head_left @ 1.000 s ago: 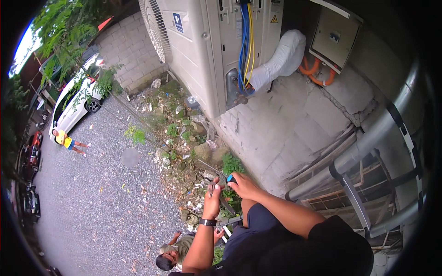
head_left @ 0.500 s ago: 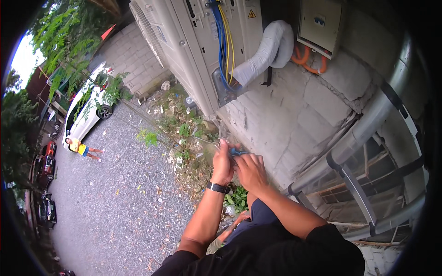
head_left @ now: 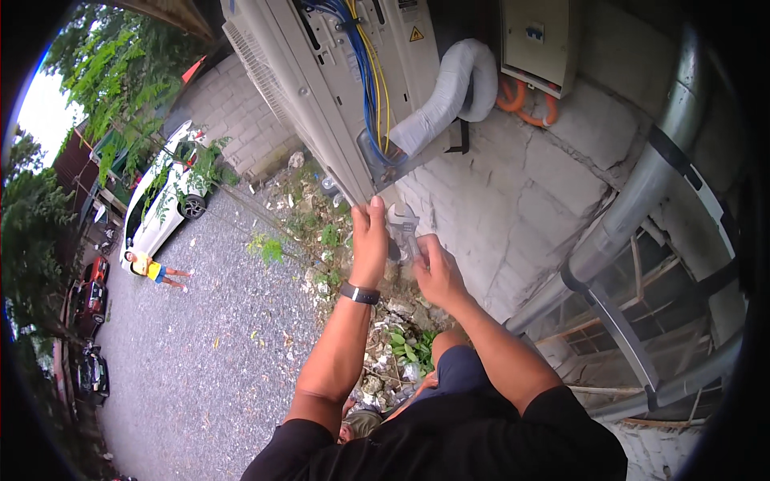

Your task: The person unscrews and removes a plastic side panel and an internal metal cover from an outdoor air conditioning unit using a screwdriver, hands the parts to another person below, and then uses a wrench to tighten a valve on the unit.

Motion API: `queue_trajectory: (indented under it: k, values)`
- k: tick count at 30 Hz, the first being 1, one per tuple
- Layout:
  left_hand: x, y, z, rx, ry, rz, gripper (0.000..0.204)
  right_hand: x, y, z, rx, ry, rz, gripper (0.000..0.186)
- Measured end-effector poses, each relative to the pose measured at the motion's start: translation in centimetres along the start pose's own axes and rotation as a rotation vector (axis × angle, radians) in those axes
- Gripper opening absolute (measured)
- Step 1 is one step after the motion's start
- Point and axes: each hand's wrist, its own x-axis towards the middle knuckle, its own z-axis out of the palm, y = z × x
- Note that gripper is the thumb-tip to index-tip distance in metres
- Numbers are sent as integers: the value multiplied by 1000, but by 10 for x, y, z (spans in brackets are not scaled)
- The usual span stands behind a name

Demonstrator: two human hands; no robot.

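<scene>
An adjustable wrench (head_left: 406, 224), grey and metallic, is in my right hand (head_left: 439, 274), fingers closed round its handle and jaws pointing up. Just left of it, my left hand (head_left: 369, 240) is raised with the fingers curled near the lower corner of the outdoor air-conditioner unit (head_left: 321, 104). A dark end shows beside the left palm; what it belongs to is hidden. On the unit's opened side, blue wires (head_left: 368, 104) and yellow wires (head_left: 378, 72) run down to its base. A white wrapped hose (head_left: 437, 120) bends out from there.
A ladder-like metal frame (head_left: 634, 224) slants along the block wall (head_left: 513, 192) at right. An electrical box (head_left: 536, 40) with an orange conduit (head_left: 525, 108) is mounted above. A person in yellow (head_left: 148, 266) stands on the gravel (head_left: 200, 345) by a white car (head_left: 160, 200). Another person is partly visible below me.
Both hands have risen toward the unit and moved apart. The wrench now shows clearly in my right hand; the blue-handled tool seen between the hands is out of sight. The view has shifted slightly.
</scene>
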Motion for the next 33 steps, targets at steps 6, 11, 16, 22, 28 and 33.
queue_trajectory:
  k: [6, 11, 16, 22, 28, 33]
  values:
    - [99, 75, 2, 875, -178, 670, 45, 11, 36, -14, 784, -125, 394, 14]
    - [123, 97, 33, 1021, -375, 662, 44, 44, 32, -26, 634, -150, 515, 19]
    - [160, 112, 34, 1080, -420, 515, 43, 73, 56, 9, 279, -76, 336, 28]
    - [144, 92, 35, 976, -425, 473, 37, 91, 90, 20, 831, -241, 446, 46]
    - [143, 92, 19, 917, -445, 457, 37, 94, 63, 73, 1240, -112, 473, 43]
    - [146, 88, 17, 930, -442, 432, 39, 96, 53, 97, 1419, -16, 420, 36]
